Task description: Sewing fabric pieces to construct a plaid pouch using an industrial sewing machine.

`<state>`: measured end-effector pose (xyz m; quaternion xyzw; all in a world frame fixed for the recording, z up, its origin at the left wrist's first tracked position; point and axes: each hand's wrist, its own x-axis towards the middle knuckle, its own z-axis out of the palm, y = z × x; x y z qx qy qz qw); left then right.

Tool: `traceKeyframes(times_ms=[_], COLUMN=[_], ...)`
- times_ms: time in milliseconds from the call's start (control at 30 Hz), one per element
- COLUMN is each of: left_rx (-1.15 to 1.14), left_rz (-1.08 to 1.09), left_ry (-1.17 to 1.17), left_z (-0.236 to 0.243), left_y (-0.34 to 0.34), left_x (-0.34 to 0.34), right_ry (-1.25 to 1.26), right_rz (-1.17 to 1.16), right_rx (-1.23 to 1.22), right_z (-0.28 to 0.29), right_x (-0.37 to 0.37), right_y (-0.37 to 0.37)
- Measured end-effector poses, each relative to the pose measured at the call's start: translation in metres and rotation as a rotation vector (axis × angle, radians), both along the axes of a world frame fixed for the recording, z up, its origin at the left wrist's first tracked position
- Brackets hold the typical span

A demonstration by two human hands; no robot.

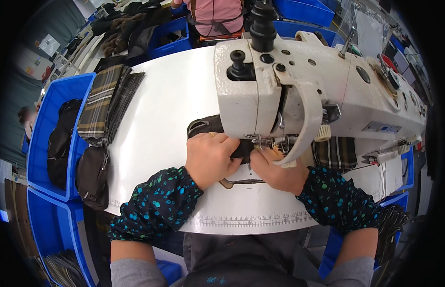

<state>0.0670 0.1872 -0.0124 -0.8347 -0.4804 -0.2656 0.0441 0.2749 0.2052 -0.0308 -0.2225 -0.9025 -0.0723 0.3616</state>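
A dark fabric piece with a zipper [202, 125] lies under the head of a white sewing machine [239, 107]. My left hand [210, 157] grips it left of the needle area, fingers bent and thumb pressed inward. Close to the presser foot [264, 142], my right hand [276, 171] pinches the same piece; metal parts and the curved white guard [308, 112] partly cover its fingertips. A dark strip of the piece's edge [246, 181] shows on the table below both hands. The needle point itself is hidden.
Plaid fabric pieces [101, 103] and a dark pouch [92, 174] are stacked at the table's left, beside a blue bin [35, 158]. More plaid fabric [335, 154] and thread snips [369, 160] lie right. Ahead sits a person in pink [215, 16].
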Motion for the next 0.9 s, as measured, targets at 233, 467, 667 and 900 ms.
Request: traceKeyframes(times_ms=[233,467,667,900], left_rx=[-0.088,-0.374,-0.317,-0.443], left_rz=[0.003,-0.176,-0.308,-0.267], left_ry=[-0.004,-0.381,-0.258,-0.217], left_z=[0.016,0.037,0.02,0.008], left_y=[0.004,0.005,0.012,0.011], left_x=[-0.003,-0.02,-0.012,-0.008], right_ry=[0.051,-0.001,-0.108,-0.133], right_rz=[-0.014,-0.027,-0.015,-0.008], right_rx=[-0.166,-0.144,0.019,-0.078], right_z=[-0.001,-0.001,-0.001,0.0], right_x=[0.002,0.004,0.006,0.011], right_y=[-0.004,-0.005,-0.003,-0.005])
